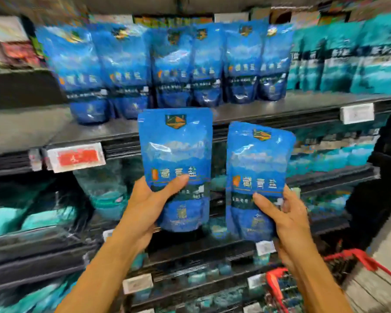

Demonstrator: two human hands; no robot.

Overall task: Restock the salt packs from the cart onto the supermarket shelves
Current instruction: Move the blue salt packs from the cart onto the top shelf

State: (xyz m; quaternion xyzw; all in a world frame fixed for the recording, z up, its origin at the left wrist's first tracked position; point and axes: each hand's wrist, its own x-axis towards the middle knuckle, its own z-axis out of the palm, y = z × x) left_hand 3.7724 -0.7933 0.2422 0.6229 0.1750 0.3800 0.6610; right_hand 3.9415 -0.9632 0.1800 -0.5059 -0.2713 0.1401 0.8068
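I hold two blue salt packs upright in front of the shelves. My left hand (145, 206) grips the lower part of the left pack (176, 150), thumb across its front. The right pack (257, 168) is gripped low down by my right hand (284, 220), tilted slightly right. Both packs are level with the front edge of the dark shelf (246, 114). On that shelf stands a row of several identical blue salt packs (167, 68). The red cart (348, 263) shows at the lower right, its contents blurred.
Teal packs (348, 57) fill the shelf to the right of the blue row and the lower shelves. A red price tag (77, 157) and a white tag (357, 112) hang on the shelf edge. Bare shelf surface lies in front of the blue row.
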